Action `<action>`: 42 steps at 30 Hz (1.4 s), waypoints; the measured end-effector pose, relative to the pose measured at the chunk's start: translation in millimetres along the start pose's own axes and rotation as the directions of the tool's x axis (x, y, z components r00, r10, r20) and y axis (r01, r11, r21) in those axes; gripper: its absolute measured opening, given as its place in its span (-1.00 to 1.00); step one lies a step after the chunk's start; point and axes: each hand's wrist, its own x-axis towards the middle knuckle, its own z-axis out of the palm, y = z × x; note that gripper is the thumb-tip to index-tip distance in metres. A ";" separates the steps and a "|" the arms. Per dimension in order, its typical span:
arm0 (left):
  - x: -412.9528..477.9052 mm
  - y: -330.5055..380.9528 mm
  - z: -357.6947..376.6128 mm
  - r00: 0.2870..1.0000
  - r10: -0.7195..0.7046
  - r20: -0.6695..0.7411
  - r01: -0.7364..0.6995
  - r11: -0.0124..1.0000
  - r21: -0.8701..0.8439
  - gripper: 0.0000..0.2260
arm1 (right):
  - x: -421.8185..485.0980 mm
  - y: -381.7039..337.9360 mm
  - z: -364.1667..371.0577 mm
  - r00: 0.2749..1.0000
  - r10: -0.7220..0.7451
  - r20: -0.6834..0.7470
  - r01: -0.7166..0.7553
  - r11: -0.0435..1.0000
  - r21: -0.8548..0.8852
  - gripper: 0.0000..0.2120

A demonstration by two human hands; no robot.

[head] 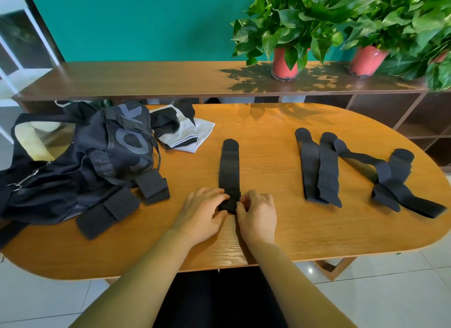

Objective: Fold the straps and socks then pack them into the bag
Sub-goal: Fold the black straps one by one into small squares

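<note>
One black strap [229, 169] on the counter [268, 242]; left hand [202, 215] and right hand [258, 217], palms down, pinch its near end with curled fingers [217, 197]. Four more straps [328, 169] right, one bag [97, 156] left.

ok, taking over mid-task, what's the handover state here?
Left hand and right hand: both pinch the near end of the black perforated fabric strap, which lies lengthwise on the oval wooden table; first fold just started.
Done: folded black straps lie on the table against the black fabric bag, not packed.
Left: finish this strap, fold the loose black straps at right, check the black-and-white socks beside the bag (cannot tell if folded), pack everything.
</note>
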 end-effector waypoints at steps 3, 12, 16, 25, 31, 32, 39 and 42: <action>2.5 0.9 -3.4 0.999 0.034 0.019 -0.035 0.996 0.076 -0.65 | 0.5 5.9 3.6 0.998 -0.061 0.000 0.061 0.996 -0.065 -0.92; -12.4 0.6 -10.7 0.998 -0.013 -0.065 0.011 0.999 -0.032 -0.79 | -8.9 23.1 -28.5 0.938 -0.238 0.254 0.217 0.970 0.109 -0.67; -14.4 4.3 -5.9 0.979 -0.154 -0.137 0.140 0.984 -0.106 -0.82 | -1.7 15.1 -25.6 0.970 -0.041 0.239 0.000 0.986 0.166 -0.78; 0.9 11.5 0.9 0.908 -0.397 -0.137 0.336 0.882 -0.331 -0.80 | 19.4 -1.9 -0.1 0.970 0.184 0.160 -0.194 0.980 0.049 -0.80; 9.0 8.5 1.4 0.904 -0.416 -0.101 0.376 0.884 -0.278 -0.83 | 19.6 -5.1 3.0 0.973 0.184 0.136 -0.178 0.982 -0.054 -0.77; 9.1 8.5 1.9 0.906 -0.412 -0.100 0.375 0.889 -0.261 -0.81 | 18.9 -5.7 3.0 0.975 0.179 0.132 -0.172 0.983 -0.064 -0.77; 12.9 9.6 1.9 0.900 -0.433 -0.050 0.419 0.892 -0.168 -0.72 | 16.5 -9.1 1.8 0.989 0.092 0.117 -0.076 0.988 -0.134 -0.76; 14.0 12.1 -1.7 0.905 -0.421 -0.052 0.410 0.900 -0.146 -0.87 | 16.9 -11.4 1.1 0.985 0.093 0.145 -0.065 0.980 -0.187 -0.75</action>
